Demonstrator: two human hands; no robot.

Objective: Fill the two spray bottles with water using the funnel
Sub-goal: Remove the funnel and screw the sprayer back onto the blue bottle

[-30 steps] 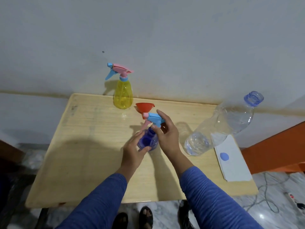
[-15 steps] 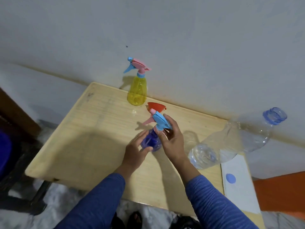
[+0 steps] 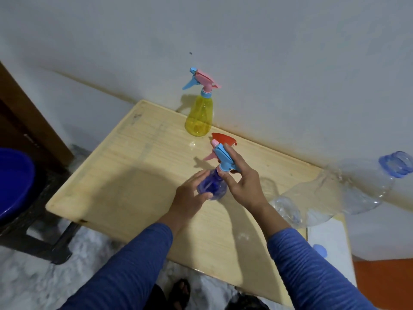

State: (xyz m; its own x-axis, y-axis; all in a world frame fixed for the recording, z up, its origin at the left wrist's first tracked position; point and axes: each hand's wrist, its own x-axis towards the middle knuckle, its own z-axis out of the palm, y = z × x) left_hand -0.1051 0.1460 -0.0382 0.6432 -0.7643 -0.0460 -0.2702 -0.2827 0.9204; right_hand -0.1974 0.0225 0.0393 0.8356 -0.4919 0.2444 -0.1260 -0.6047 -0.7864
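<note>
1. Blue spray bottle (image 3: pixel 212 186) upright on the wooden worktop (image 3: pixel 138 175), held at the belly by the left hand (image 3: pixel 190 198), fingers curled round it.
2. Right hand (image 3: pixel 241 184) pinching the collar under the blue-and-pink spray head (image 3: pixel 222 156); grip clamped there, as a second ago.
3. Spray head turned a little against the earlier frames and tipped toward the wall; judged mid-unscrewing, not yet off.
4. View swung left since then, with a blue tub (image 3: pixel 13 184) now showing beside the worktop.
5. Red funnel (image 3: pixel 223 138) just behind the spray head, untouched.
6. Yellow spray bottle (image 3: pixel 199 117) capped, by the wall, in its old place.
7. Clear water bottle (image 3: pixel 330 198) lying to the right, unmoved.
8. No filling possible yet: neck closed, funnel not placed.
</note>
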